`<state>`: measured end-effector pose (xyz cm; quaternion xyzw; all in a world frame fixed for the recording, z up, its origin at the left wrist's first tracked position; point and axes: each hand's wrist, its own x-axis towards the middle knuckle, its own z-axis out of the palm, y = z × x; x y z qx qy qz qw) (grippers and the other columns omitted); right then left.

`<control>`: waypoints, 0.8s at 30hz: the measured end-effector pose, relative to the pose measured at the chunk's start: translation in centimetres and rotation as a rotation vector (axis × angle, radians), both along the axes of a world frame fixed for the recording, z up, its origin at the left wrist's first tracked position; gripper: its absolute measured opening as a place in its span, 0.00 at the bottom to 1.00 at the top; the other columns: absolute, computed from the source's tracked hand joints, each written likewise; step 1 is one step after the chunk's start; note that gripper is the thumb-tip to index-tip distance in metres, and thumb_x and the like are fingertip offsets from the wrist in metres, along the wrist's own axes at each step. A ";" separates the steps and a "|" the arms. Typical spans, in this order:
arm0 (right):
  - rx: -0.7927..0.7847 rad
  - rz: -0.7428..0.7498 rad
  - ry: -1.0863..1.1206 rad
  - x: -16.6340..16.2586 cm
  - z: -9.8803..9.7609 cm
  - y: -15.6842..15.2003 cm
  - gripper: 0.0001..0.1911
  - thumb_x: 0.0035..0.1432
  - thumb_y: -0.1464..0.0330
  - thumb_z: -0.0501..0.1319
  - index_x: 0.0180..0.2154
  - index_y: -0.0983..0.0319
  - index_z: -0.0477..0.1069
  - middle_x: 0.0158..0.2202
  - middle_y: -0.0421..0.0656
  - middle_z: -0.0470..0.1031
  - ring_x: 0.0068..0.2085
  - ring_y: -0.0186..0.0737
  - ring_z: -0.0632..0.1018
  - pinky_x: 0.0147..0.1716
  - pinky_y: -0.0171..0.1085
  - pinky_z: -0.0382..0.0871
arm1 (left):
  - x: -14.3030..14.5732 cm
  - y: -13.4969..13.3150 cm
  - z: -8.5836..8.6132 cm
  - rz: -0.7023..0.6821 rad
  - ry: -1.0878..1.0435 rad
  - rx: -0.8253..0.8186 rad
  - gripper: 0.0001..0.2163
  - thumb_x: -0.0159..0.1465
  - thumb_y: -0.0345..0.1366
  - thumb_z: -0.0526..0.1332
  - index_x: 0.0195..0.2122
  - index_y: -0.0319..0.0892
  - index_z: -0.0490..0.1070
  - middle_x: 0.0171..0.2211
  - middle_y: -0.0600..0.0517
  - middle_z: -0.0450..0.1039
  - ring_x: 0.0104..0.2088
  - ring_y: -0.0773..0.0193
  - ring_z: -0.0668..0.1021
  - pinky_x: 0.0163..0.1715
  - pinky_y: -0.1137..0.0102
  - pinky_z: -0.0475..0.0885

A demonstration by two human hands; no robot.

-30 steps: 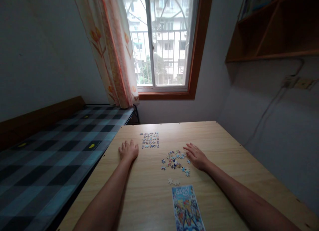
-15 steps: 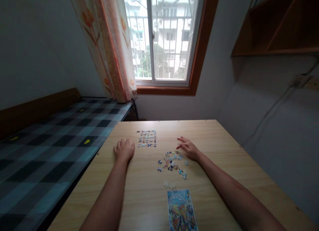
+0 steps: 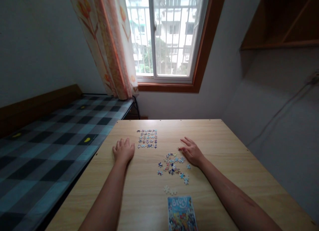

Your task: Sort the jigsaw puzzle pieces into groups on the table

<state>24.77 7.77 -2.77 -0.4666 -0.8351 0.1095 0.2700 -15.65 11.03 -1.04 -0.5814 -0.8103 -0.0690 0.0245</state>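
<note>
My left hand point(image 3: 123, 150) lies flat on the wooden table point(image 3: 224, 164), fingers loosely together, holding nothing, just left of a neat block of laid-out puzzle pieces point(image 3: 147, 139). My right hand point(image 3: 190, 151) rests palm down with fingers spread at the right edge of a loose pile of puzzle pieces point(image 3: 172, 164); its fingertips touch the table beside the pile. Two pale pieces point(image 3: 169, 191) lie nearer me. A colourful picture card point(image 3: 181, 213) with blue lettering sits at the table's near edge.
A bed with a blue and black checked cover point(image 3: 50, 144) runs along the table's left side. A window point(image 3: 169, 35) with an orange flowered curtain point(image 3: 109, 45) is behind the table. A wooden shelf point(image 3: 281, 22) hangs on the right wall.
The camera has tipped downward a little. My right hand lifted off the table, moved slightly forward and came down again at the pile's right edge. My left hand stayed put.
</note>
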 end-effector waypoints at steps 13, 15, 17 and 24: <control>-0.129 -0.315 -0.213 0.6 -0.8 9.6 0.26 0.74 0.60 0.43 0.63 0.58 0.69 0.68 0.50 0.63 0.70 0.52 0.58 0.66 0.51 0.50 | 0.4 -0.3 0.4 0.017 0.057 -0.007 0.28 0.70 0.46 0.46 0.67 0.40 0.63 0.69 0.38 0.58 0.67 0.45 0.60 0.64 0.47 0.55; -0.140 -0.332 -0.230 0.9 -0.9 10.8 0.26 0.74 0.58 0.43 0.64 0.56 0.68 0.68 0.49 0.62 0.70 0.52 0.58 0.66 0.51 0.51 | 0.4 -0.3 0.4 0.021 0.061 -0.007 0.28 0.70 0.46 0.46 0.67 0.40 0.63 0.69 0.38 0.58 0.68 0.45 0.60 0.64 0.47 0.54; -0.150 -0.338 -0.250 1.5 -0.9 11.8 0.26 0.73 0.58 0.44 0.64 0.56 0.67 0.68 0.48 0.62 0.69 0.51 0.59 0.66 0.49 0.51 | 0.4 -0.3 0.4 0.026 0.050 -0.014 0.28 0.69 0.47 0.46 0.67 0.41 0.63 0.69 0.39 0.57 0.68 0.45 0.59 0.64 0.47 0.54; -0.186 -0.371 -0.307 3.9 -0.8 13.0 0.27 0.73 0.58 0.43 0.67 0.57 0.62 0.70 0.47 0.58 0.70 0.48 0.58 0.67 0.49 0.49 | 0.5 -0.2 0.5 0.039 0.029 -0.020 0.29 0.69 0.47 0.46 0.67 0.40 0.63 0.69 0.38 0.57 0.68 0.44 0.60 0.65 0.47 0.53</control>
